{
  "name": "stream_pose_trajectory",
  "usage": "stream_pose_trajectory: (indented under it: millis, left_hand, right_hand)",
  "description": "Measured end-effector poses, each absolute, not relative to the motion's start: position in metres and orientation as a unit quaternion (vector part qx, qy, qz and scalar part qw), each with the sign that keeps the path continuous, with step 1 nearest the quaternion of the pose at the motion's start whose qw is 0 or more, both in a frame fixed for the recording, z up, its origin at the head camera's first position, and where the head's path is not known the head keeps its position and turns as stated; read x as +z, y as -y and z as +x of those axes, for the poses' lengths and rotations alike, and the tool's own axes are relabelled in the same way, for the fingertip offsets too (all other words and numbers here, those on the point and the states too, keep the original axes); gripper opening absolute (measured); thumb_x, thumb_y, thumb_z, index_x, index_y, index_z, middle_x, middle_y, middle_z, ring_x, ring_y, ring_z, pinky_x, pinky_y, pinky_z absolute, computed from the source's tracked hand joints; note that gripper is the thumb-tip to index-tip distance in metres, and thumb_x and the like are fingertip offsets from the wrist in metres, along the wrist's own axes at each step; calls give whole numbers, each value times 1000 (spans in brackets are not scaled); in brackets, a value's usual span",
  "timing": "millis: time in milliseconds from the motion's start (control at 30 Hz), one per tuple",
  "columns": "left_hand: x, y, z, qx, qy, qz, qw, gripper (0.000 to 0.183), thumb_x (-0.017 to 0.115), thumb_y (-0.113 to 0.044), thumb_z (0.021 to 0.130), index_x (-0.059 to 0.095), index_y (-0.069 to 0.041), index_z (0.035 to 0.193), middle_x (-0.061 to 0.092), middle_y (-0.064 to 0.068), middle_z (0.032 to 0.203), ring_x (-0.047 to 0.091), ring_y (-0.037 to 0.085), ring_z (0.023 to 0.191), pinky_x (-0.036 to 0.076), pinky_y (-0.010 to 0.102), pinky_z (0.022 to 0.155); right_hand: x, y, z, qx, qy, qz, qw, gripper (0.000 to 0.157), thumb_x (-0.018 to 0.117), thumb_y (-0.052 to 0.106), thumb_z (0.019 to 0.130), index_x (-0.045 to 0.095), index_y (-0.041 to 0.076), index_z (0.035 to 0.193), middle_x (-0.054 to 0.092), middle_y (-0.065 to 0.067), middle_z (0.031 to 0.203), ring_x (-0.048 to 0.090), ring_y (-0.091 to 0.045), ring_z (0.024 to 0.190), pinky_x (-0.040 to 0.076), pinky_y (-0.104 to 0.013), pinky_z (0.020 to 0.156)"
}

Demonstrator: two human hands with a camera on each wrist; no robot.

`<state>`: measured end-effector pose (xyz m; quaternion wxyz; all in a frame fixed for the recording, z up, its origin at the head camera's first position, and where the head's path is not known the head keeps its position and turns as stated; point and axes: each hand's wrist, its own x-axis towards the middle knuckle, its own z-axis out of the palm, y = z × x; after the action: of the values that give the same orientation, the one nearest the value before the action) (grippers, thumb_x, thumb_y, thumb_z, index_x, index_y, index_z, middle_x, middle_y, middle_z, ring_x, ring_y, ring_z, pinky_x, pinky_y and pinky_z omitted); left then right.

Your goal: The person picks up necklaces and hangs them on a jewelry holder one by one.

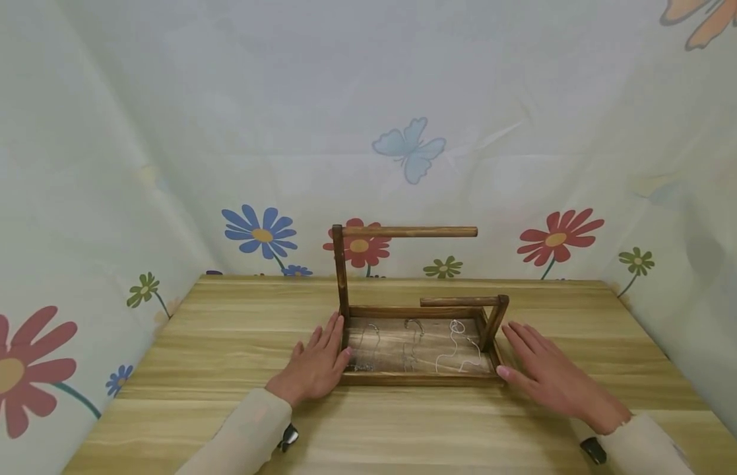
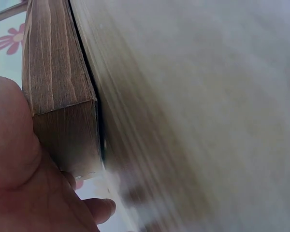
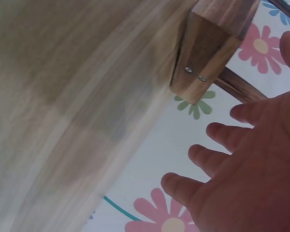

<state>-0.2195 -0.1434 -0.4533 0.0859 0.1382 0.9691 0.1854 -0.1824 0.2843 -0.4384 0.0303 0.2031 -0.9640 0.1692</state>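
A dark wooden jewelry stand has a shallow tray (image 1: 416,379) as its base, lying on the table. At its left end a tall post carries a long bar (image 1: 410,231); a shorter post at the right carries a lower bar (image 1: 454,301). Several thin chain necklaces (image 1: 457,343) lie inside the tray. My left hand (image 1: 315,366) is against the tray's left end, fingers extended, thumb at the front corner. My right hand (image 1: 543,369) is beside the right end with straight fingers, its thumb tip at the corner. In the right wrist view small screws (image 3: 188,70) show on the tray's end.
The wood-grained table (image 1: 225,343) extends around the stand on every side. A pale backdrop (image 1: 320,99) printed with flowers and butterflies rises behind the table and along both sides. Dark straps (image 1: 593,450) show by the cuffs.
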Motion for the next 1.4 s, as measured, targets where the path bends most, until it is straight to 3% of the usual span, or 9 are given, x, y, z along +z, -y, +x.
stream_pose_trajectory:
  millis: [433, 533, 667, 767, 867, 900, 1033, 1200, 1400]
  left_hand:
    - [-458, 145, -220, 187, -967, 150, 83, 70, 34, -41, 114, 5, -8, 169, 0, 8, 178, 18, 45, 161, 23, 67, 125]
    - [-458, 146, -220, 187, -967, 152, 81, 70, 34, -41, 114, 5, -8, 169, 0, 8, 178, 19, 45, 161, 23, 67, 125]
    - [-456, 146, -220, 186, -967, 155, 80, 70, 33, -40, 114, 5, -7, 168, 0, 9, 178, 19, 45, 161, 23, 67, 125]
    - [-455, 145, -220, 186, -967, 156, 79, 70, 33, -39, 114, 5, -6, 168, 1, 10, 178, 19, 45, 161, 23, 67, 125]
    - [-454, 145, -220, 185, -967, 157, 78, 69, 34, -39, 114, 6, -6, 168, 1, 11, 178, 19, 45, 160, 23, 67, 125]
    - [-453, 145, -220, 184, -967, 157, 78, 69, 34, -39, 114, 6, -6, 168, 1, 11, 178, 19, 45, 160, 23, 67, 125]
    - [-453, 145, -220, 182, -967, 156, 82, 70, 34, -39, 114, 5, -6, 168, 0, 11, 178, 19, 45, 161, 23, 67, 125]
    - [-453, 144, -221, 185, -966, 160, 80, 69, 34, -38, 114, 5, -6, 168, 1, 11, 178, 20, 47, 160, 23, 68, 125]
    - [-455, 143, -220, 184, -967, 159, 80, 69, 34, -38, 114, 6, -5, 168, 1, 11, 178, 21, 47, 159, 23, 68, 125]
  right_hand:
    - [-429, -281, -161, 178, 961, 210, 26, 78, 59, 48, 104, 30, 9, 165, 30, -22, 170, 28, -52, 154, 29, -68, 117]
    - [-425, -278, -157, 182, 959, 214, 27, 78, 59, 49, 104, 29, 11, 165, 28, -18, 172, 26, -50, 155, 23, -58, 125]
    - [-422, -274, -153, 175, 959, 223, 30, 77, 57, 50, 105, 28, 13, 166, 27, -16, 173, 26, -47, 157, -1, -25, 131]
    - [-420, -270, -150, 167, 959, 228, 25, 77, 56, 52, 105, 28, 14, 166, 27, -15, 173, 26, -47, 157, -3, -19, 129]
    - [-417, -265, -149, 161, 961, 226, 11, 77, 55, 54, 104, 29, 16, 166, 26, -11, 173, 26, -44, 158, 13, -38, 132]
    - [-415, -264, -148, 159, 960, 229, 9, 77, 55, 54, 104, 30, 15, 166, 27, -12, 173, 26, -45, 158, 22, -48, 130]
    - [-410, -258, -149, 153, 961, 231, -10, 79, 53, 59, 103, 31, 16, 165, 28, -12, 173, 26, -45, 158, 34, -66, 118]
    - [-406, -251, -151, 139, 962, 233, -44, 86, 49, 71, 99, 31, 20, 166, 27, -9, 174, 26, -42, 159, 38, -63, 118]
    - [-400, -245, -155, 134, 953, 265, -57, 78, 49, 64, 102, 36, 17, 164, 32, -14, 171, 32, -43, 157, 40, -63, 116]
